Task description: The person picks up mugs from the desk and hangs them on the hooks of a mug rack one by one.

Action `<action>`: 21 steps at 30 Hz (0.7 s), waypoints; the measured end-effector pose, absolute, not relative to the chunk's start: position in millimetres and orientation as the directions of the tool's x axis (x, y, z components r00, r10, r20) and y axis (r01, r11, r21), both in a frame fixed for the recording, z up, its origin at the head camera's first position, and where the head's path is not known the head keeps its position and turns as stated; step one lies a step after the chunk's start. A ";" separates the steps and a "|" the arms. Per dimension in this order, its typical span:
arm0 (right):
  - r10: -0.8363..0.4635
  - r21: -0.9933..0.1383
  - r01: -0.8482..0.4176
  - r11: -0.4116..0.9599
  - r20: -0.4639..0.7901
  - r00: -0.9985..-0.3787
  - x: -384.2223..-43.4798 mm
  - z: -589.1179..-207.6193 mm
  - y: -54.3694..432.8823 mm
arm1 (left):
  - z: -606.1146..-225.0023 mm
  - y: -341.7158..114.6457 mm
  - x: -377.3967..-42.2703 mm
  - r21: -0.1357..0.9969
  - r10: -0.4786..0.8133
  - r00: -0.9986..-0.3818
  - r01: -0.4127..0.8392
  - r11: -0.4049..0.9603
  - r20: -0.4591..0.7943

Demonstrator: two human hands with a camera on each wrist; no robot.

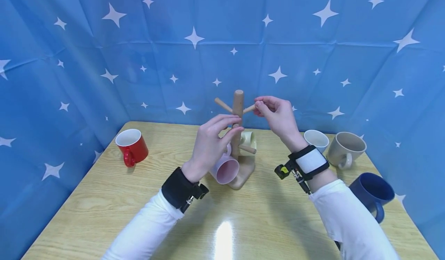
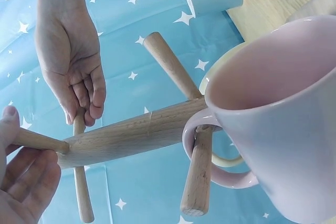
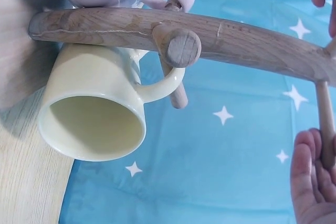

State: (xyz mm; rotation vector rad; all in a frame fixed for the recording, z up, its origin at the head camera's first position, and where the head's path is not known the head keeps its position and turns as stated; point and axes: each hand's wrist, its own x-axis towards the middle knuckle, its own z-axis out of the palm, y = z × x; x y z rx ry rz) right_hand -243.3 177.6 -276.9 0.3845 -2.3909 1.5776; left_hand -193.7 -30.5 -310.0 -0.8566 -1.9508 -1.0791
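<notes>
A wooden mug tree [image 1: 238,101] stands on the table. My left hand [image 1: 212,140] is at its upper post; in the left wrist view, its thumb and fingers close around an upper peg [image 2: 42,141]. With thumb and fingertips, my right hand [image 1: 276,115] pinches the end of the upper right peg [image 3: 324,108]. A pink mug [image 2: 283,108] hangs by its handle on a lower peg [image 2: 198,177], its mouth tilted outward. Behind the post, a cream mug [image 3: 94,108] hangs by its handle on another lower peg; my left hand and the post partly hide it in the head view.
A red mug [image 1: 133,148] stands at the left back of the table [image 1: 104,198]. On the right are a white mug [image 1: 317,139], a beige mug [image 1: 345,148] and a dark blue mug [image 1: 372,192], the last close to my right sleeve. A blue star-patterned curtain [image 1: 222,59] surrounds the table.
</notes>
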 end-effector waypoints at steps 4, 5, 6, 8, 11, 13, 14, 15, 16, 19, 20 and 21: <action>-0.069 -0.864 -0.344 0.368 0.344 -0.937 -241.5 -276.5 177.2 | -309.6 -32.0 -194.7 0.383 0.209 -0.498 0.824 0.418 0.842; -0.064 -0.866 -0.340 0.367 0.341 -0.938 -240.5 -276.2 177.3 | -309.6 -32.8 -195.2 0.389 0.205 -0.501 0.823 0.414 0.841; -0.059 -0.868 -0.335 0.367 0.338 -0.939 -239.4 -275.8 177.3 | -309.6 -33.8 -195.8 0.398 0.200 -0.506 0.821 0.409 0.839; -0.048 -0.871 -0.327 0.366 0.333 -0.942 -236.7 -274.4 177.8 | -309.0 -35.7 -197.0 0.414 0.190 -0.516 0.818 0.400 0.835; -0.037 -0.873 -0.319 0.370 0.329 -0.944 -233.2 -273.2 178.3 | -308.7 -38.4 -198.9 0.435 0.180 -0.531 0.812 0.390 0.828; -0.032 -0.870 -0.312 0.381 0.325 -0.945 -231.5 -273.2 178.4 | -308.6 -39.6 -199.4 0.436 0.189 -0.534 0.811 0.390 0.824; -0.028 -0.870 -0.307 0.386 0.322 -0.946 -230.4 -273.3 178.4 | -308.8 -40.1 -199.6 0.436 0.194 -0.535 0.812 0.389 0.822; -0.023 -0.870 -0.303 0.390 0.320 -0.947 -229.4 -273.4 178.5 | -308.9 -40.5 -199.8 0.436 0.199 -0.535 0.812 0.387 0.821; -0.018 -0.869 -0.299 0.393 0.318 -0.948 -228.5 -273.7 178.6 | -309.1 -41.0 -200.0 0.437 0.201 -0.536 0.813 0.385 0.820; 0.000 -0.868 -0.294 0.400 0.320 -0.947 -225.1 -274.5 179.4 | -309.7 -42.2 -201.0 0.441 0.200 -0.538 0.812 0.382 0.819; 0.003 -0.866 -0.294 0.404 0.323 -0.946 -223.7 -275.0 180.0 | -310.0 -42.4 -201.4 0.441 0.198 -0.539 0.811 0.384 0.819; 0.008 -0.864 -0.294 0.409 0.326 -0.945 -222.1 -275.4 180.6 | -310.2 -42.5 -201.7 0.444 0.195 -0.540 0.810 0.382 0.818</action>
